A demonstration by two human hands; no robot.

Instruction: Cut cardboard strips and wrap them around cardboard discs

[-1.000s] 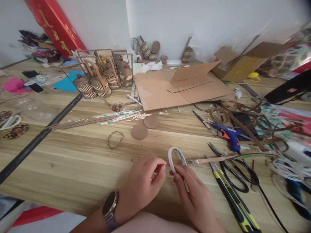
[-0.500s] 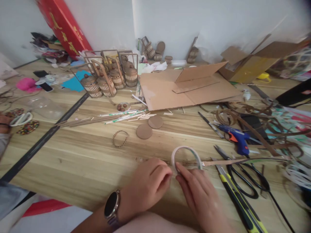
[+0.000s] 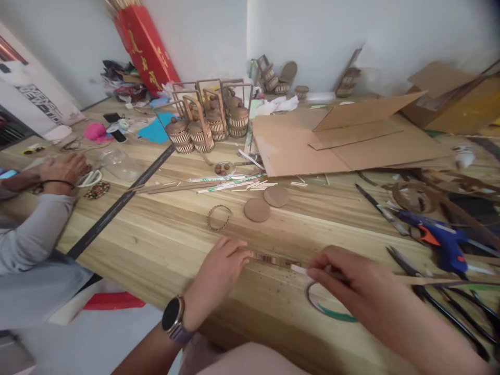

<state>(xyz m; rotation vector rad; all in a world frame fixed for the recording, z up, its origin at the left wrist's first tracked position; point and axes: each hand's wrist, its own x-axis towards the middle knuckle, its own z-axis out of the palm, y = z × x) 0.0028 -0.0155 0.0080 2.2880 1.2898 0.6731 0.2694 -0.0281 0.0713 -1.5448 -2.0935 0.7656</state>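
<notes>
My left hand [image 3: 219, 273], with a watch on the wrist, has its fingers together at the left end of a narrow brown striped strip [image 3: 269, 259] lying on the table. Facing it, my right hand [image 3: 355, 278] pinches a short white strip [image 3: 299, 269] whose tip meets the right end of the striped one. Under the right hand is a thin white-and-green ring [image 3: 332, 311], partly covered, perhaps a tape roll. A small braided hoop [image 3: 219, 217] and two brown discs [image 3: 257, 210] lie beyond my hands.
Scissors [image 3: 441, 307] and a blue glue gun [image 3: 441, 239] lie on the right. Behind are flat cardboard [image 3: 285, 140], several small handled baskets [image 3: 201, 133] and loose thin sticks [image 3: 261, 185]. At left, another person's hands [image 3: 64, 169] rest near a clear bottle [image 3: 121, 164].
My hands have moved apart, the left one reaching the striped strip and the right one shifting right with the white strip. The ring now sits lower. The view has swung left, showing the other person.
</notes>
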